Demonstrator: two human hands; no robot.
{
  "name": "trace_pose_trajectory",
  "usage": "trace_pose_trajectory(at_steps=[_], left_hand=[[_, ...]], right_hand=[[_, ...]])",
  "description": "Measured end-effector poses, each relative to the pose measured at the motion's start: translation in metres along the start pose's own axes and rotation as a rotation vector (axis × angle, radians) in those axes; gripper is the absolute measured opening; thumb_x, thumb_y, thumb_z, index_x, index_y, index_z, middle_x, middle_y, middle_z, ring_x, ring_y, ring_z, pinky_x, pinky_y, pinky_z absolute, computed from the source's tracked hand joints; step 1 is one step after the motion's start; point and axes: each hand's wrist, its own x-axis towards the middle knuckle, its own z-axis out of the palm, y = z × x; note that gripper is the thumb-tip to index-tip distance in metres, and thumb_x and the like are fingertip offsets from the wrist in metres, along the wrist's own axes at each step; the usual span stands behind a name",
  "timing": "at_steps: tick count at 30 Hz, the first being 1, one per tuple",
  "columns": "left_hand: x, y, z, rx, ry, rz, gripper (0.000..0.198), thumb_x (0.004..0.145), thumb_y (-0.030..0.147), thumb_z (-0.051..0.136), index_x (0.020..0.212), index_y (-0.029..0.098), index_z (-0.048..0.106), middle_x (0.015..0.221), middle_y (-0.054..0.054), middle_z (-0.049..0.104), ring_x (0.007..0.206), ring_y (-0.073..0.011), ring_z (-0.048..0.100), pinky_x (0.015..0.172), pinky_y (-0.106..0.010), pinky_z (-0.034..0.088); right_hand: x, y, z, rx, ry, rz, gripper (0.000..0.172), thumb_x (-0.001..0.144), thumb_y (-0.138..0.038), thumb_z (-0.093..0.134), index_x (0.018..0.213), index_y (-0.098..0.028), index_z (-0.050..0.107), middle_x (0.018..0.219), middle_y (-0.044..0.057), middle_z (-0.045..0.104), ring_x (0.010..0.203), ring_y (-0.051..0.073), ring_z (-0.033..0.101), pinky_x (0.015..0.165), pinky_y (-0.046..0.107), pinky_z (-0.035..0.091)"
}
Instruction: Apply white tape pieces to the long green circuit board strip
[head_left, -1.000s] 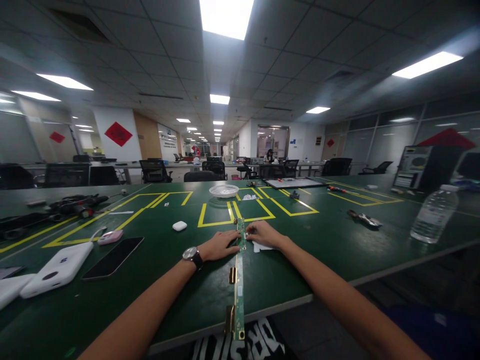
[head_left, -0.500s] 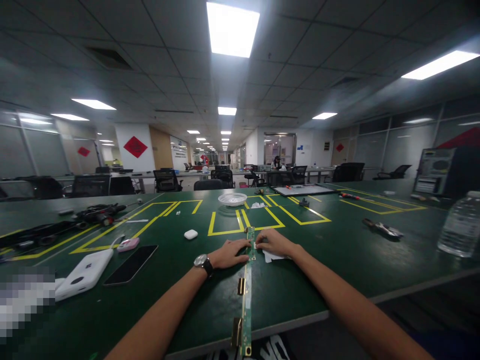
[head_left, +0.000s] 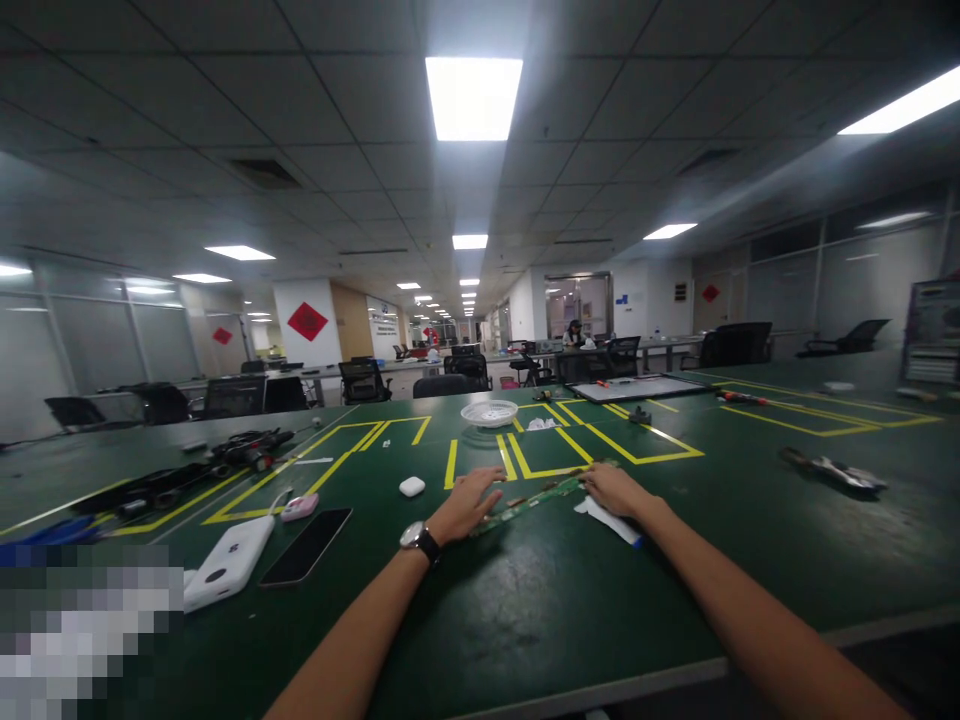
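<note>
A long, narrow green circuit board (head_left: 536, 502) lies slantwise across the table between my hands. Its far right end is under my right hand (head_left: 616, 488), whose fingers are closed on it. At the near left end is my left hand (head_left: 471, 503), with a watch (head_left: 412, 536) on the wrist; its fingers are stretched out and apart beside the board. Just below my right hand rests a white piece with a blue edge (head_left: 611, 520), partly covered by that hand.
On the green table, a white basket (head_left: 489, 413) stands ahead and a white earphone case (head_left: 412, 487) lies left. Further left are a black phone (head_left: 307, 547), a white power bank (head_left: 231, 563) and dark cabled gear (head_left: 240, 455). Pliers-like tool (head_left: 832, 470) lies right.
The board has swung from pointing lengthwise toward me to lying slantwise, its far end to the right. My hands have moved apart. The view has shifted left.
</note>
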Motion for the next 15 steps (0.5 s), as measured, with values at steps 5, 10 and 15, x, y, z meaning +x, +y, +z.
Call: trace_pose_trajectory(at_steps=[5,10,15], left_hand=[[-0.001,0.000,-0.001,0.046,0.008,0.003,0.031,0.102,0.032,0.038,0.127,0.023,0.054,0.139,-0.008,0.052,0.130,-0.0230,0.043,0.106,-0.042,0.034],[-0.003,0.004,0.006,0.084,-0.056,0.042,0.029,0.101,0.033,0.042,0.126,0.024,0.054,0.135,-0.007,0.055,0.127,-0.0244,0.045,0.104,-0.044,0.034],[-0.003,0.002,0.013,0.115,-0.117,0.064,0.031,0.101,0.037,0.043,0.129,0.026,0.053,0.136,-0.005,0.055,0.127,-0.0236,0.045,0.103,-0.043,0.034]], right_hand=[[-0.003,0.020,0.003,-0.090,0.011,0.155,0.047,0.093,-0.045,0.038,0.119,-0.019,0.068,0.118,0.017,0.062,0.109,0.033,0.057,0.091,0.043,0.043],[-0.005,0.014,0.006,-0.039,0.020,0.219,0.052,0.089,-0.052,0.043,0.125,-0.019,0.062,0.126,0.017,0.056,0.116,0.034,0.051,0.093,0.044,0.041],[-0.004,0.017,0.010,0.010,-0.012,0.272,0.056,0.088,-0.053,0.045,0.132,-0.020,0.056,0.136,0.016,0.049,0.125,0.034,0.044,0.099,0.047,0.037]])
